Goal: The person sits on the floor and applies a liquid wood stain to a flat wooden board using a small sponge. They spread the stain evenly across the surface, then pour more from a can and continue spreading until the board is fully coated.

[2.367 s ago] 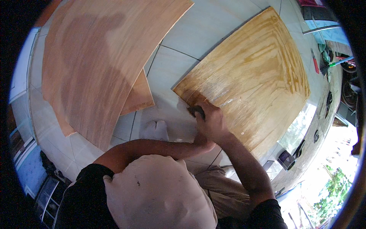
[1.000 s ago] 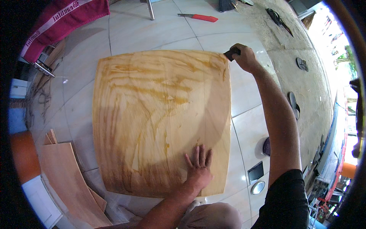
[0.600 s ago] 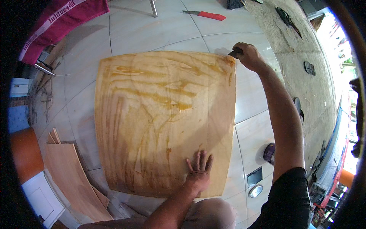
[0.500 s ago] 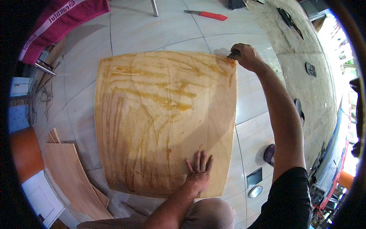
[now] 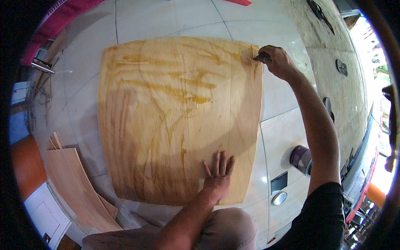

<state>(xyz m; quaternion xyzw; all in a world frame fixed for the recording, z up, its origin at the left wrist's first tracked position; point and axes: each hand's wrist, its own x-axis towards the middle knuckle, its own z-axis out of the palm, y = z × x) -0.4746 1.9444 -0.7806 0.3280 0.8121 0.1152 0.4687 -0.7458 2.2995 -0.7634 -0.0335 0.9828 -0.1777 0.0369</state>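
A large wooden panel (image 5: 166, 121), pale with streaky amber-brown smears, lies flat on the floor in front of my knees. My left hand (image 5: 217, 181) rests on its near right part, palm down with fingers spread. At the far right corner, my right hand (image 5: 278, 62) pinches a small dark flat scraper (image 5: 262, 57), its edge touching the panel near the right side. The fingers partly cover the scraper, so its full shape is hidden. Brown residue marks the wood around that corner.
Right of the panel stand a purple-labelled can (image 5: 301, 160), a black square piece (image 5: 279, 182) and a round metal lid (image 5: 279, 198). Thin boards (image 5: 77, 183) lie at the left. A red-handled tool (image 5: 238, 2) shows at the top edge, sandals (image 5: 341, 67) at the right.
My right hand has drawn the scraper slightly nearer along the panel's right edge. My left hand stays put. The view has shifted, showing more of the can and less of the red-handled tool.
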